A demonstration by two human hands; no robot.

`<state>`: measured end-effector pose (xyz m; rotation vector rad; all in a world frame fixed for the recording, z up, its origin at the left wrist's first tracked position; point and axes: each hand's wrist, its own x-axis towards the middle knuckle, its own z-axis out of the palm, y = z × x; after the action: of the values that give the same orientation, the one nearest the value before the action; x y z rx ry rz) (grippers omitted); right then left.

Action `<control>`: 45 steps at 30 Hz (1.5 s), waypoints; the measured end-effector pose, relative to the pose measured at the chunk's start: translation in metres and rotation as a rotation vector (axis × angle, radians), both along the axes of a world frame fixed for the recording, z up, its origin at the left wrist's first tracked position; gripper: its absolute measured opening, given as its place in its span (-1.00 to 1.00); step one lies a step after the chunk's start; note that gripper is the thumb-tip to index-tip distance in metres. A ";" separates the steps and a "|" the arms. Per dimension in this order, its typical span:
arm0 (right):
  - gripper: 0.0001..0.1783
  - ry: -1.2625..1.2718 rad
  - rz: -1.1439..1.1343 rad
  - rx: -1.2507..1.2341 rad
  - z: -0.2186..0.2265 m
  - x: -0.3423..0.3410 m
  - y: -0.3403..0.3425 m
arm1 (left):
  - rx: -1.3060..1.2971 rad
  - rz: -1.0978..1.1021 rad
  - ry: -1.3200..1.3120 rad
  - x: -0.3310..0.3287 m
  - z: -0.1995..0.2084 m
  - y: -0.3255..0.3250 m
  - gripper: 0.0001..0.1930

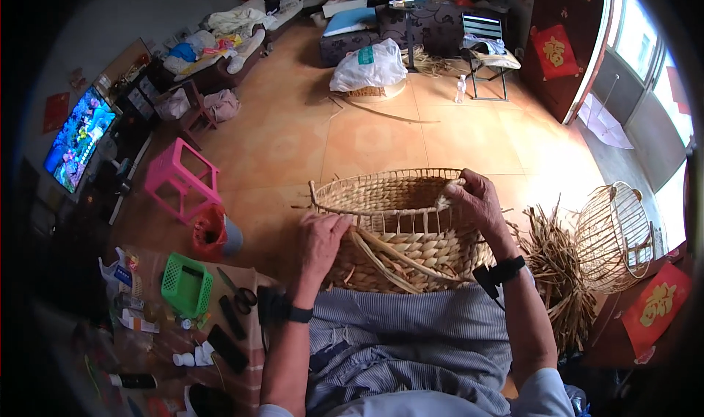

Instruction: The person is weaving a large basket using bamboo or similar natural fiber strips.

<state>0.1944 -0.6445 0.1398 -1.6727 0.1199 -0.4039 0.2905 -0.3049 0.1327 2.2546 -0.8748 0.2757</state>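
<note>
A woven straw basket (411, 248) with an open wire-like rim frame rests against my lap, over a striped grey cloth (411, 314). My left hand (323, 242) is closed at the basket's left front edge, its fingertips partly hidden. Beside it, loose flat straw strands (381, 259) hang slantwise across the front wall. My right hand (478, 203) grips the rim at the right, where a pale wrapping of straw shows under the thumb. Below the rim, the upper band of the frame has open gaps between its uprights.
Dried straw (554, 270) lies in a heap at right, next to a bare cage-like frame (614, 237). At left are a pink stool (183, 178), a bin with a red bag (214, 232), and a table with a green basket (186, 285) and scissors (238, 291).
</note>
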 end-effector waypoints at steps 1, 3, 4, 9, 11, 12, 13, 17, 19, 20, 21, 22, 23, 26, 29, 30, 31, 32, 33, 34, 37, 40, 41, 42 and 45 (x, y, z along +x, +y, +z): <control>-0.60 0.034 0.013 -0.010 0.002 -0.002 0.005 | 0.005 0.001 -0.001 -0.004 0.015 0.005 -0.64; -0.64 0.080 0.030 0.058 0.007 -0.012 0.008 | -0.079 0.150 -0.276 -0.007 0.045 0.010 -0.72; -0.66 0.040 0.023 0.057 0.012 -0.020 0.009 | -0.090 0.074 -0.335 -0.006 0.059 0.004 -0.72; -0.72 -0.028 -0.005 0.055 0.018 -0.053 0.019 | 0.107 -0.305 0.263 0.002 0.052 -0.004 -0.68; -0.65 -0.015 -0.019 0.034 0.014 -0.058 0.019 | 0.261 -0.236 0.391 -0.002 0.061 0.000 -0.70; -0.62 -0.037 0.007 0.066 0.019 -0.066 0.023 | 0.170 -0.199 0.412 -0.017 0.066 0.002 -0.74; -0.58 -0.058 0.033 0.099 0.022 -0.074 0.025 | 0.170 -0.208 0.425 -0.021 0.066 0.003 -0.74; -0.56 -0.083 0.061 0.112 0.027 -0.070 0.026 | 0.056 -0.191 0.435 -0.037 0.070 0.005 -0.81; -0.62 -0.057 0.074 0.083 0.001 -0.066 0.004 | 0.123 -0.088 0.478 -0.039 0.051 -0.006 -0.80; -0.68 -0.037 0.050 0.097 -0.005 -0.064 -0.004 | 0.073 -0.141 0.450 -0.039 0.043 -0.015 -0.81; -0.73 -0.012 0.025 0.114 -0.008 -0.065 -0.007 | 0.074 -0.145 0.454 -0.042 0.045 -0.020 -0.81; -0.71 0.004 0.033 0.139 -0.009 -0.067 -0.011 | 0.097 -0.190 0.477 -0.043 0.051 -0.027 -0.81; -0.71 0.007 0.024 0.138 -0.010 -0.073 -0.013 | 0.119 -0.238 0.500 -0.043 0.055 -0.032 -0.82; -0.56 -0.168 -0.221 -0.332 0.011 -0.078 0.009 | 0.098 -0.337 0.628 -0.032 0.050 -0.022 -0.82; -0.62 -0.288 -0.431 -0.653 0.017 -0.110 0.054 | 0.080 -0.427 0.759 -0.025 0.055 -0.010 -0.79; -0.64 -0.200 -0.283 -0.647 0.010 -0.127 0.073 | 0.135 -0.451 0.839 -0.027 0.066 -0.017 -0.79; -0.65 -0.113 -0.121 -0.623 -0.002 -0.134 0.098 | 0.195 -0.456 0.922 -0.025 0.067 -0.019 -0.78; -0.66 -0.013 -0.058 -0.683 0.003 -0.140 0.121 | 0.208 -0.511 0.932 -0.019 0.062 -0.024 -0.77; -0.66 0.074 0.016 -0.731 0.009 -0.141 0.142 | 0.202 -0.501 0.929 -0.015 0.062 -0.024 -0.77; -0.66 0.071 0.023 -0.734 0.007 -0.141 0.154 | 0.236 -0.546 0.904 -0.013 0.063 -0.025 -0.76; -0.69 0.033 -0.088 -0.980 0.001 -0.143 0.170 | 0.239 -0.656 0.818 -0.010 0.056 -0.026 -0.73; -0.73 0.038 -0.128 -1.076 -0.001 -0.147 0.171 | 0.286 -0.616 0.837 -0.011 0.053 -0.025 -0.73; -0.74 0.046 -0.069 -1.106 0.000 -0.150 0.170 | 0.290 -0.599 0.807 -0.012 0.050 -0.025 -0.73; -0.75 0.052 -0.012 -1.135 0.003 -0.152 0.169 | 0.296 -0.582 0.773 -0.013 0.051 -0.025 -0.74; -0.78 0.014 0.036 -0.997 0.006 -0.159 0.174 | 0.241 -0.566 0.810 -0.018 0.048 -0.024 -0.75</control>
<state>0.0354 -0.4706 0.1453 -2.6520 -0.1300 -0.4571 0.2730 -0.3293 0.1805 1.9284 -1.0507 -0.9716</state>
